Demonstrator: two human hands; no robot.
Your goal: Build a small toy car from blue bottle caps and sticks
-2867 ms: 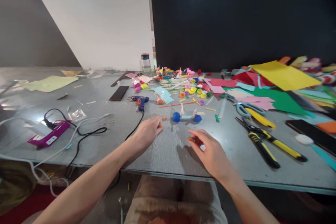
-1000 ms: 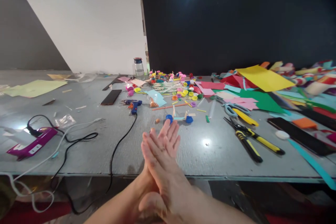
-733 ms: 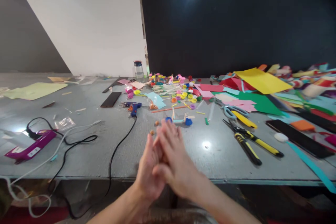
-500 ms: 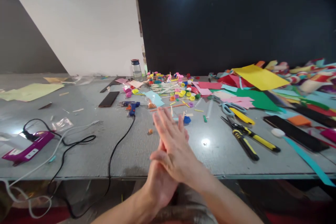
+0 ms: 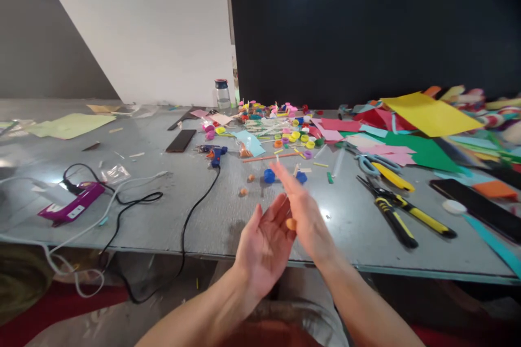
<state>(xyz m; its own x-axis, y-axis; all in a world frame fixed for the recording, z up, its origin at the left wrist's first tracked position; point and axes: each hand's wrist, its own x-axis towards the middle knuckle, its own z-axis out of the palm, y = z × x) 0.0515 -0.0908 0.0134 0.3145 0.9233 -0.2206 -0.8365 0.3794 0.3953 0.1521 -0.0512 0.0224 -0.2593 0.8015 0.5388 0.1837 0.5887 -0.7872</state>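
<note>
My left hand (image 5: 264, 245) is held palm up over the table's near edge, fingers stretched out. My right hand (image 5: 308, 216) lies flat across its fingertips, fingers straight and slightly blurred. A small orange ball (image 5: 290, 223) sits between the two palms. Just beyond the hands, on the grey table (image 5: 163, 217), stands a small stick frame on blue bottle caps (image 5: 269, 175). Two more little orange balls (image 5: 243, 192) lie to the left of that frame.
A blue glue gun (image 5: 217, 155) with a black cord lies left of centre, near a dark phone (image 5: 181, 140). Scissors (image 5: 382, 168) and yellow-black cutters (image 5: 399, 214) lie to the right. Coloured paper (image 5: 431, 114) is piled far right, and caps and sticks (image 5: 285, 130) are scattered behind. A purple power strip (image 5: 71, 206) sits at the left.
The palms were pressed together and sliding over each other. Now they have parted a little, and the orange ball shows between them. The view has tilted down slightly.
</note>
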